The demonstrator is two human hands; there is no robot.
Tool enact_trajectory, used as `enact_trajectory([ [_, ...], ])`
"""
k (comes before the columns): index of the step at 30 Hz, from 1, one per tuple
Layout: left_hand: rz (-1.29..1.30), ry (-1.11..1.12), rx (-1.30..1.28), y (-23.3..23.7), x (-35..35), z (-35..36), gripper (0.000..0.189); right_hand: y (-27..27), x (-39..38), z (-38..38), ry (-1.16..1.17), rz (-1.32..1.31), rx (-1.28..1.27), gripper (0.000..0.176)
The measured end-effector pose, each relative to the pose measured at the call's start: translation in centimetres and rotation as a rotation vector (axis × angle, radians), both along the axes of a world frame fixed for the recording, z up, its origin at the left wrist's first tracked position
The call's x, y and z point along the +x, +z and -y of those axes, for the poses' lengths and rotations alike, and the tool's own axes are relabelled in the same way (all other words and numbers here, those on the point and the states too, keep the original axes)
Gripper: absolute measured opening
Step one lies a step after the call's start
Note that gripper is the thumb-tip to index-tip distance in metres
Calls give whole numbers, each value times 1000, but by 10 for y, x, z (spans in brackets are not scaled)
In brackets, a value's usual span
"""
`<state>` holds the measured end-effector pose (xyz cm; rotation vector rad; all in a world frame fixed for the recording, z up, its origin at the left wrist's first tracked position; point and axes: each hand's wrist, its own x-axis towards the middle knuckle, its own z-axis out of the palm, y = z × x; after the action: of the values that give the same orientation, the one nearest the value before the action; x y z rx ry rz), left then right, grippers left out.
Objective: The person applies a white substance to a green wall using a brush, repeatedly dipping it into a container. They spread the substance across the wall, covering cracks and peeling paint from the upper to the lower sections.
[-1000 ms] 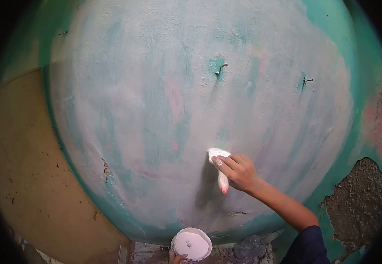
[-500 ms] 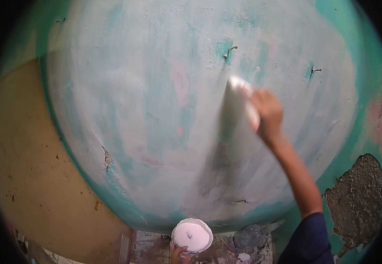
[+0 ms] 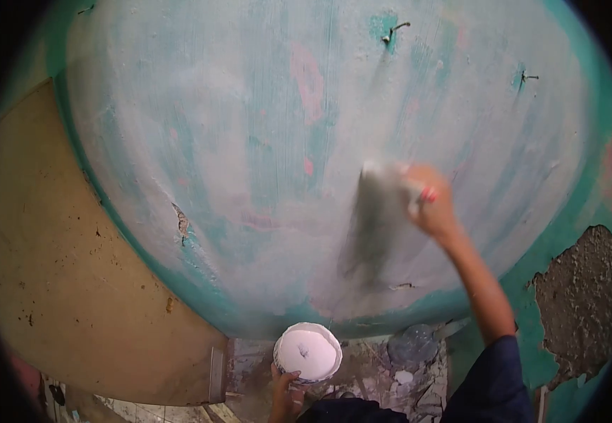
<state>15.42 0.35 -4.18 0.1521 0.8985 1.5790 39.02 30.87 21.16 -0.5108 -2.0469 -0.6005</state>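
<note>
My right hand (image 3: 431, 201) is wrapped round a paintbrush, blurred by motion, with red marks on its handle. The white brush head (image 3: 374, 170) meets or nearly meets the middle of the patchy white and turquoise wall (image 3: 249, 141), casting a dark shadow below. Low in the head view, my left hand (image 3: 285, 386) grips the near left side of a round tub (image 3: 332, 378) filled with white paint; the thumb lies on the rim and the other fingers are mostly hidden beneath.
Bent nails (image 3: 395, 32) and a hook (image 3: 527, 77) stick out of the wall. A tan board (image 3: 94, 282) leans at the left. Bare rough plaster (image 3: 581, 303) shows at the right. On the littered floor lies a round grey lid-like object (image 3: 413, 345).
My right hand has moved the brush downward along the wall. The view has tilted down a little, so the wall sits higher. My left hand still holds the tub.
</note>
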Motion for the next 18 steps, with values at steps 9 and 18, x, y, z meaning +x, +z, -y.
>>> enact_trajectory([
  [9, -34, -42, -30, 4, -36, 14, 74, -70, -44, 20, -283, -29, 193, 34],
  [18, -118, -61, -42, -20, -86, 42, 75, -246, -57, 39, -175, 48, -269, 38],
])
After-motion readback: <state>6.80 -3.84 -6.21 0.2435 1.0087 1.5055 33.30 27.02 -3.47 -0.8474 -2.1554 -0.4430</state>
